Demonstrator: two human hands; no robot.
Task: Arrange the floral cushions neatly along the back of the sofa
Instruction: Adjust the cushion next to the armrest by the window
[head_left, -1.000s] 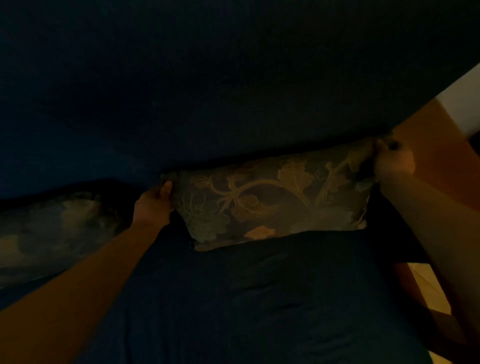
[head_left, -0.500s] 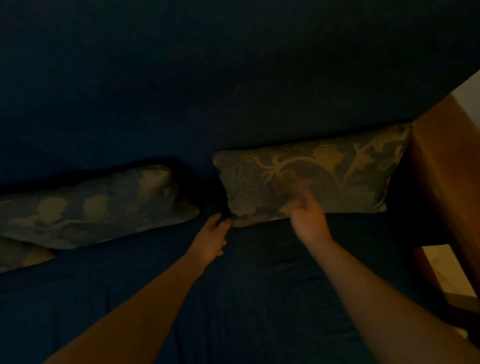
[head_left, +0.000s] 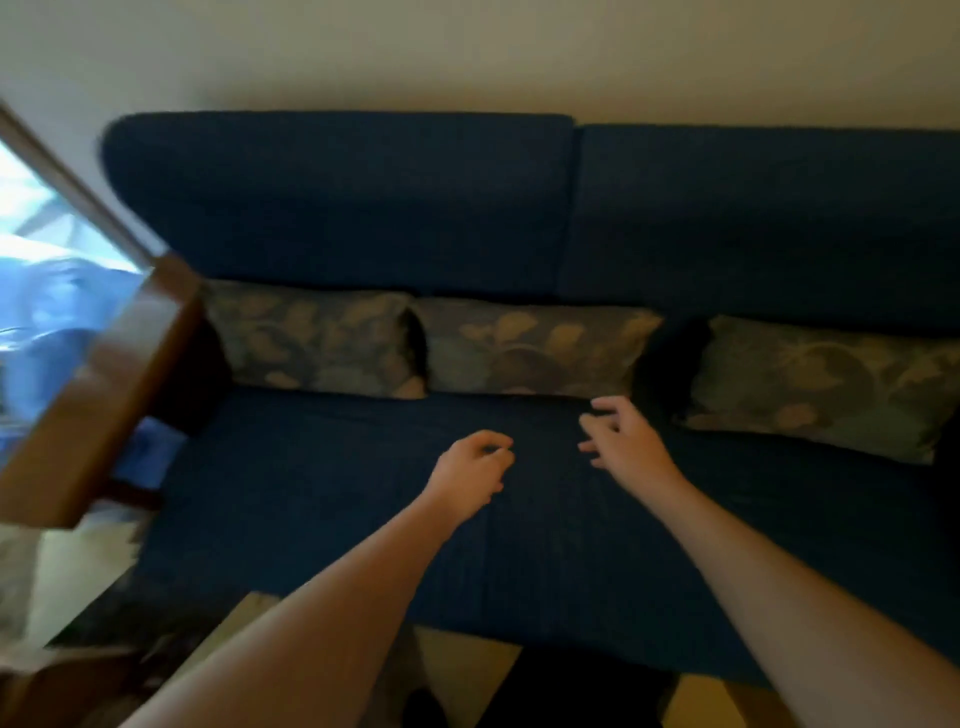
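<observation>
Three floral cushions lean against the back of the dark blue sofa (head_left: 363, 208). The left cushion (head_left: 311, 340) and the middle cushion (head_left: 530, 348) touch end to end. The right cushion (head_left: 826, 387) sits apart, with a dark gap between it and the middle one, and it lies slightly tilted. My left hand (head_left: 475, 470) hovers over the seat with fingers loosely curled and holds nothing. My right hand (head_left: 621, 434) is just below the middle cushion's right corner, fingers spread, empty.
A wooden armrest (head_left: 98, 395) juts out at the sofa's left end, with a bright window (head_left: 36, 249) behind it. A pale wall runs above the backrest. Yellowish floor (head_left: 457, 654) shows below the seat's front edge.
Both hands have let go of the cushion and drawn back over the seat. The view has pulled back and turned left, so the whole sofa and all three cushions show.
</observation>
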